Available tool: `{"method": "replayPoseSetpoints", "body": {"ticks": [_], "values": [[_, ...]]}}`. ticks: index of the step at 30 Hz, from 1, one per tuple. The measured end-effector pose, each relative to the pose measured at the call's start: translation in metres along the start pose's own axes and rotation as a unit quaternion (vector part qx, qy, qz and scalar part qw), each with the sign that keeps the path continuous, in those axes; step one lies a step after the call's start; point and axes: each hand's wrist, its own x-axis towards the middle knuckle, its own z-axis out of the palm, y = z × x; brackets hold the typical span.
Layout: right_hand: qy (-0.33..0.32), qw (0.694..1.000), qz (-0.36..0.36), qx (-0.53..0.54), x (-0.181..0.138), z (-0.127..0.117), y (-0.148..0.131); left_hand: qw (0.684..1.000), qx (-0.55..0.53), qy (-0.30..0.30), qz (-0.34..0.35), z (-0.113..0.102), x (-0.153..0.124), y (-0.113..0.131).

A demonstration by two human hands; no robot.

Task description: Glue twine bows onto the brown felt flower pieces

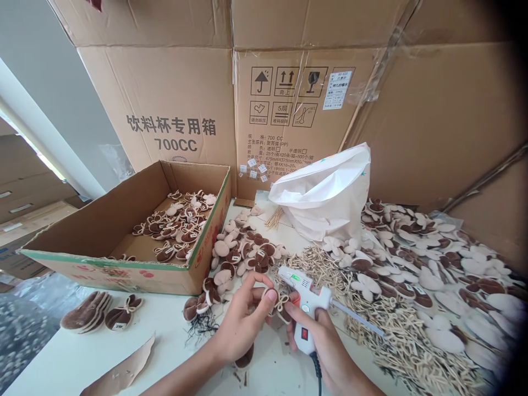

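The left hand pinches a bow-tied brown piece located between both hands, the right hand grasping a glue gun; the piece, probably light and soft, is best held by its edge.

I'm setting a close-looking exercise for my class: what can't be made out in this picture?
Head view:
Small brown piece: partly covered by the left grip.
Glue gun cord: far end beyond bottom edge.
White bag: contents hidden by its side.
Open box: nearest floor behind its front wall.
White label: fine print too small.
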Motion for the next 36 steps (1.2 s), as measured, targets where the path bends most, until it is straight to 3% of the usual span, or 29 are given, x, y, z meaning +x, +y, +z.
{"method": "replayPoseSetpoints", "body": {"ticks": [14,27,36], "values": [[-0.009,1.0,0.002,0.011,-0.0014,-0.0003,0.0001,1.0,-0.029,-0.008,-0.002,0.0,-0.0001,-0.0016],[0.008,1.0,0.003,0.013,-0.0039,0.0015,-0.0053,0.999,0.024,-0.019,0.023,-0.0015,0.0,-0.0019],[-0.002,1.0,-0.01,0.02,-0.0013,0.0016,-0.0026,1.0,0.014,0.006,0.005,-0.0007,-0.0002,-0.0006]]}}
